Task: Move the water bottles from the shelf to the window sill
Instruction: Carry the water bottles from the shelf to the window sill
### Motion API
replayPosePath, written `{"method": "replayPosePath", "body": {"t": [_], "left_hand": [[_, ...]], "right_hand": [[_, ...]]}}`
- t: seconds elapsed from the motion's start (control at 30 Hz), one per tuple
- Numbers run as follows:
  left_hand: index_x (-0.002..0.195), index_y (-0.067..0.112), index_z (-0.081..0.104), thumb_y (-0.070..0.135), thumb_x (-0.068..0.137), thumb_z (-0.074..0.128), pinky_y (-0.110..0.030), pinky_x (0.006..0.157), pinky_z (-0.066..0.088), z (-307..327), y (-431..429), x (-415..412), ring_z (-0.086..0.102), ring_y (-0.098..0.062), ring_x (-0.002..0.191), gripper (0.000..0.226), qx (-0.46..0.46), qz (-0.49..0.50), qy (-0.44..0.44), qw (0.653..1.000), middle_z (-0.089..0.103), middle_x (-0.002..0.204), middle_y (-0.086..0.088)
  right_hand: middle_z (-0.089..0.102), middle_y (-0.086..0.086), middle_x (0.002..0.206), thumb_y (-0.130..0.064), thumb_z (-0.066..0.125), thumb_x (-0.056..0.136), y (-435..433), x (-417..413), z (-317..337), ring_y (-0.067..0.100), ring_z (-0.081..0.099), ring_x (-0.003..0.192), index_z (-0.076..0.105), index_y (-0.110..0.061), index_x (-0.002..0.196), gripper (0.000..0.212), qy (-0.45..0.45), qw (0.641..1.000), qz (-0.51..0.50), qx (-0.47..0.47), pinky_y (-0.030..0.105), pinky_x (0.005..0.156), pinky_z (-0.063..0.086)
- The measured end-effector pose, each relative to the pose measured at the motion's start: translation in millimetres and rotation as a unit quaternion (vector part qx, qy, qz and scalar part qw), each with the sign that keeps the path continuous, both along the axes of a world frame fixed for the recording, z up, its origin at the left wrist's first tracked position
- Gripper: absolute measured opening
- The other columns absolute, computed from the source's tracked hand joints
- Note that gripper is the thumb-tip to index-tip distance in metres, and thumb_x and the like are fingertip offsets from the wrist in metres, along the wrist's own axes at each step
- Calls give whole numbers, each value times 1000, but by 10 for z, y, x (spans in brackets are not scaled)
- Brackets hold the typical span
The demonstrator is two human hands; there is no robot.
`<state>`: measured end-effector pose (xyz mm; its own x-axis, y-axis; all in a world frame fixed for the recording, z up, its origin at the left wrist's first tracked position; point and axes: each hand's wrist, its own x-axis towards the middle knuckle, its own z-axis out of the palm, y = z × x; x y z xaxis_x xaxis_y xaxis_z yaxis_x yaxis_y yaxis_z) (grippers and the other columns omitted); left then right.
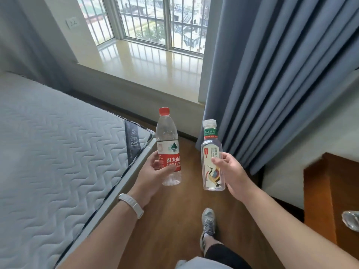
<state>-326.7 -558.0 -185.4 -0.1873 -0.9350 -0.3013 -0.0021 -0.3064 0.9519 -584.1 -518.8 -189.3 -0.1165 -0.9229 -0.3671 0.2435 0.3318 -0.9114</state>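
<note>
Holding both upright above the wooden floor [174, 206], my left hand [153, 171] fingers clamp the clear red-capped plastic water bottle [168, 146], my right hand [233, 173] fingers the clear white-capped plastic bottle [212, 158], glossy cream window sill [147, 63] well ahead.

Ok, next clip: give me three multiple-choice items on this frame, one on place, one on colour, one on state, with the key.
1. Where is the window sill?
A. ahead, beyond the bottles
B. behind the person
C. under the mattress

2. Cap colour of the left hand's bottle?
A. blue
B. red
C. black

3. State of the white-capped bottle?
A. lying on the sill
B. standing on the floor
C. held upright in the right hand

Key: A, the sill lies past both bottles; B, its cap is red; C, fingers wrap its label.
</note>
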Motion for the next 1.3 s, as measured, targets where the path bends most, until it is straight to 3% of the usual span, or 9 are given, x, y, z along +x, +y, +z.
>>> {"method": "replayPosePath", "body": {"t": [0.1, 0.23, 0.53, 0.63, 0.73, 0.87, 0.97, 1.1, 1.3], "left_hand": [[128, 30, 60, 43, 51, 93, -53, 92, 56, -10, -265, -57, 71, -28, 104, 85, 3, 27, -1, 1000, 73, 112, -4], [132, 25, 59, 39, 52, 94, -54, 94, 55, 26, -719, -325, 70, -29, 106, 88, 9, 46, -2, 999, 72, 113, -7], [137, 23, 53, 22, 65, 93, -38, 80, 60, 268, -1781, -1110, 71, -27, 104, 82, -9, 29, 3, 1000, 68, 119, -12], [138, 22, 53, 26, 59, 94, -44, 84, 59, 244, -1969, -1241, 70, -31, 106, 89, 2, 44, 9, 999, 67, 122, -16], [137, 21, 53, 27, 58, 96, -48, 87, 59, 226, -2075, -1258, 70, -33, 106, 90, 16, 52, 17, 998, 65, 123, -18], [136, 21, 53, 16, 65, 90, -40, 80, 60, 283, -2325, -1262, 71, -31, 103, 80, 10, 76, 12, 997, 67, 120, -16], [132, 25, 57, 21, 62, 93, -42, 83, 59, 227, -2503, -1200, 72, -29, 102, 78, 9, 88, -1, 996, 71, 116, -11], [131, 24, 57, 18, 66, 92, -42, 84, 59, 111, -2806, -1088, 72, -28, 102, 74, 19, 99, 3, 995, 70, 116, -13], [129, 28, 56, 24, 67, 87, -42, 86, 59, -40, -3583, -970, 71, -27, 105, 69, 29, 91, 22, 995, 71, 117, -9]], "right_hand": [[69, 21, 115, -30, 79, 79, -399, -64, -53, 30, 73, 94, 53, -7, 124, 56, -15, 1000, 26, -6, 45, 79, 59], [69, 21, 117, -38, 79, 73, -927, -326, -72, 31, 73, 97, 53, -9, 126, 65, -22, 999, 49, -4, 43, 78, 59], [68, 22, 118, -43, 83, 69, -1917, -1128, -47, 35, 72, 100, 52, -10, 126, 73, -30, 996, 81, -10, 56, 89, 57], [68, 21, 117, -37, 79, 74, -2214, -1277, 22, 33, 72, 99, 51, -10, 126, 65, -29, 994, 100, -19, 52, 86, 58], [68, 19, 117, -36, 78, 75, -2383, -1320, 37, 31, 73, 99, 51, -13, 126, 62, -39, 993, 115, -15, 47, 83, 59], [67, 19, 118, -39, 79, 73, -2730, -1360, 62, 31, 72, 100, 52, -13, 125, 65, -33, 991, 129, -16, 49, 86, 59], [67, 21, 119, -42, 82, 70, -2984, -1298, 4, 33, 72, 100, 52, -12, 126, 70, -39, 991, 126, -4, 51, 87, 58], [68, 17, 117, -42, 79, 73, -3310, -1171, -70, 29, 73, 99, 51, -13, 128, 68, -18, 990, 143, 4, 44, 82, 60], [68, 18, 118, -44, 78, 73, -4007, -1083, -105, 31, 72, 100, 52, -14, 127, 67, 7, 993, 119, 22, 52, 89, 58]]}}
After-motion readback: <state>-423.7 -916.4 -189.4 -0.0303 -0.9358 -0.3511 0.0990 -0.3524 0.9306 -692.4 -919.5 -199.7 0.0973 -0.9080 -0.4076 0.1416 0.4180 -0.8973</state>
